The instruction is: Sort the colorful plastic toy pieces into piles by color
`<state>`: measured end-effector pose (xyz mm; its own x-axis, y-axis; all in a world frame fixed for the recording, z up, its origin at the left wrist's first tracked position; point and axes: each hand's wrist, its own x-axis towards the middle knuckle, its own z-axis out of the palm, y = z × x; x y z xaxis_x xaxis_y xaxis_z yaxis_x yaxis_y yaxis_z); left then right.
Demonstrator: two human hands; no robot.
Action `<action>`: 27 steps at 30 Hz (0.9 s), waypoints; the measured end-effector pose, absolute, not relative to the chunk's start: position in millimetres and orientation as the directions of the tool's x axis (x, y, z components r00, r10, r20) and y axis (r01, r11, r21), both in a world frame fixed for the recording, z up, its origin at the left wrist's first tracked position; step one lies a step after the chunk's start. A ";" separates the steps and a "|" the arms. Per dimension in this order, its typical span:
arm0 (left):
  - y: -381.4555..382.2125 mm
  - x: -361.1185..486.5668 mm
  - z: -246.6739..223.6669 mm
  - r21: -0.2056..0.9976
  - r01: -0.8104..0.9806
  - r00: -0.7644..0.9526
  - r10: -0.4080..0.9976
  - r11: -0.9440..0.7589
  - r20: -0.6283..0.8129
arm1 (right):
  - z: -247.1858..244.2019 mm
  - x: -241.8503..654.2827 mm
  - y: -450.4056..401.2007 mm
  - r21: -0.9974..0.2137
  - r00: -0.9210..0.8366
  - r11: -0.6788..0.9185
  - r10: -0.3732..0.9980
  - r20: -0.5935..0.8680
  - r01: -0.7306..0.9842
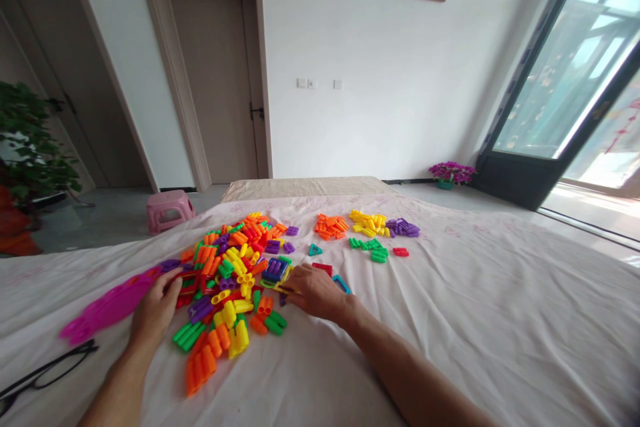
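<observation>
A heap of bright plastic tube pieces [229, 315] in orange, yellow, green, purple and red lies on the cloth-covered table. My left hand [159, 303] is at the heap's left edge, its fingers closed around the side of a red frame-like piece [189, 285]. At the heap's right side, my right hand [313, 290] has its fingers bent down over a yellow flat piece [281, 287], beside a dark blue piece [275, 270]. Beyond it lie sorted groups: orange pieces [331, 227], yellow pieces [369, 223], purple pieces [403, 227] and green pieces [371, 249].
A magenta plastic item [113, 303] and black glasses [55, 370] lie at the left. Near my right hand are a red piece [323, 269], a blue frame piece [342, 283] and a teal triangle [315, 250]. A pink stool [170, 211] stands beyond the table.
</observation>
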<state>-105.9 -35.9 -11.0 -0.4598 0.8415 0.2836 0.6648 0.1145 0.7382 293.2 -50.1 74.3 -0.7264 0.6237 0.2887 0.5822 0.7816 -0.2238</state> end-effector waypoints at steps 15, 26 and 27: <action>-32.8 -109.3 -14.7 0.727 0.675 -0.468 0.835 0.127 0.288 | 50.6 343.6 6.0 -0.670 -0.046 0.216 0.964 0.262 0.711; -34.3 -108.6 -14.6 0.731 0.675 -0.459 0.834 0.104 0.305 | 61.9 352.0 -4.6 -0.394 -0.166 0.194 0.981 0.103 0.899; -34.5 -108.2 -14.2 0.731 0.673 -0.461 0.836 0.110 0.298 | 63.4 350.7 -6.1 -0.371 -0.177 0.202 0.979 0.100 0.906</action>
<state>-108.2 -34.5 -14.2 -0.4605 0.8361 0.2980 0.6732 0.1102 0.7312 350.7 -6.1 63.4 -0.1774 0.9790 0.1001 0.9064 0.2022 -0.3710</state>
